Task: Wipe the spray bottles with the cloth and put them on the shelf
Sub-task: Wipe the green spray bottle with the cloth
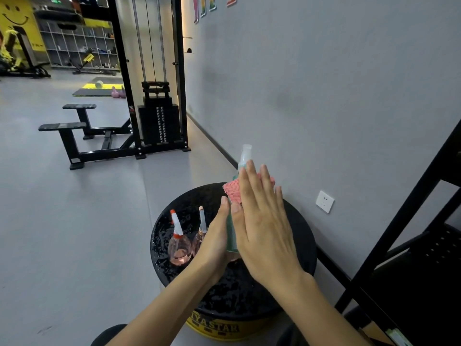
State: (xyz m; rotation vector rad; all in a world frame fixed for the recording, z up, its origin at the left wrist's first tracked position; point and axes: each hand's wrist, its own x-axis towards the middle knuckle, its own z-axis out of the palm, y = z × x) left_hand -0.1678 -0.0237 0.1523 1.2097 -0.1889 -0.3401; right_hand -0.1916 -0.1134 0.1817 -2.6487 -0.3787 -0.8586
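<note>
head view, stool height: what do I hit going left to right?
Red-nozzle pink bottle → peach-capped bottle → left hand → right hand → wall socket → black shelf frame. Green bottle and cloth overlap the hands, skipped.

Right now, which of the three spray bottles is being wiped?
The green bottle, lifted between the left hand and right hand with the pink cloth against it. The two pink bottles stand on the black round top.
</note>
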